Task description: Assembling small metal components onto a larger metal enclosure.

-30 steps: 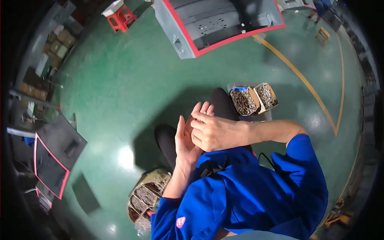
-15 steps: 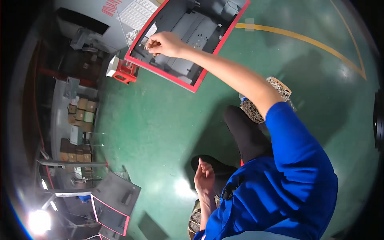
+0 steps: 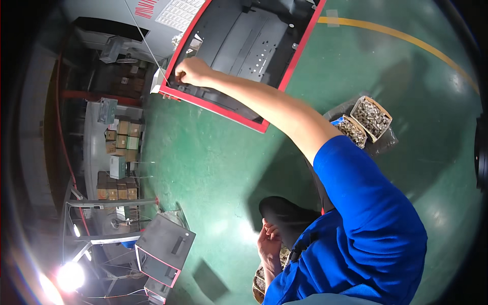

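Observation:
My right hand (image 3: 192, 71) reaches far out to the upper left, fingers closed, at the near left inside corner of a dark grey metal cabinet (image 3: 231, 113) with red edges. Anything pinched in its fingertips is too small or hidden to make out. Close to my lap, my left hand (image 3: 269, 242) has its fingers curled in; what they may hold does not show. Just below that hand, a cardboard box (image 3: 258, 282) with small pieces shows partly beside my body.
Two open boxes of small metal parts, one whitish (image 3: 385, 132) and one with blue (image 3: 337, 121), sit on the floor to the right. A thin rod (image 3: 144, 38) slants by the cabinet. Grey cabinets (image 3: 165, 239) stand lower left; cartons (image 3: 122, 141) are stacked farther left.
My right hand has moved down and left toward the cabinet's corner, its fingers now more tightly closed. The view has shifted, showing more of the parts boxes. My left hand stays near my lap.

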`<state>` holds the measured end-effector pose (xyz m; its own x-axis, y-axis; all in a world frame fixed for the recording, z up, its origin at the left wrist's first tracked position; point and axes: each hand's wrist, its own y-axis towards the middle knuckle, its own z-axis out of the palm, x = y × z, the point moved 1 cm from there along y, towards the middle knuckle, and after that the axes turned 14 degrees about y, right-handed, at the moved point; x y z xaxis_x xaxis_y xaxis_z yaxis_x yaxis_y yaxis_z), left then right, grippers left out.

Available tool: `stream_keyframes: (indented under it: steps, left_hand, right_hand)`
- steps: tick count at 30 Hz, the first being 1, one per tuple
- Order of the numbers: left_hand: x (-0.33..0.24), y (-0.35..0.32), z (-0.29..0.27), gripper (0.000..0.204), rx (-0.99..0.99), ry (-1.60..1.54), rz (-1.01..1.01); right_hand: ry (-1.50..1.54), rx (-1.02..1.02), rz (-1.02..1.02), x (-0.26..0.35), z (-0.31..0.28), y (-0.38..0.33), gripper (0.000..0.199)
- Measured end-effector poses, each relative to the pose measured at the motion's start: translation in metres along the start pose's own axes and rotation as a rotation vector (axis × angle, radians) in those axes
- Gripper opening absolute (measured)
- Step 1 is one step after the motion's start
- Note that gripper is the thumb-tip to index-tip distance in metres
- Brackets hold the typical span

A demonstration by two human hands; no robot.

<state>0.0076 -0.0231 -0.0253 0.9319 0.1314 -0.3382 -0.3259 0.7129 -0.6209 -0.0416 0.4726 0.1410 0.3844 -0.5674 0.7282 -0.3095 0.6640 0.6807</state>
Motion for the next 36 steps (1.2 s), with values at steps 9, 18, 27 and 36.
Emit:
stream_keyframes:
  steps: [9, 18, 27, 36]
  left_hand:
    - [-0.002, 0.000, -0.013, 0.024, 0.065, -0.019, 0.010]
    - [-0.003, 0.002, -0.020, 0.026, 0.075, -0.025, 0.031]
    - [-0.003, 0.001, -0.025, 0.027, 0.128, -0.068, 0.032]
    - [-0.006, -0.009, -0.026, 0.027, 0.098, -0.142, 0.016]
  right_hand:
    - [0.112, 0.122, 0.071, 0.004, 0.021, -0.018, 0.008]
    - [-0.012, 0.120, -0.046, 0.014, 0.041, -0.027, 0.019]
    - [0.339, -0.057, 0.180, -0.009, 0.061, -0.019, 0.025]
    - [0.201, 0.141, 0.083, -0.007, 0.052, -0.010, 0.018]
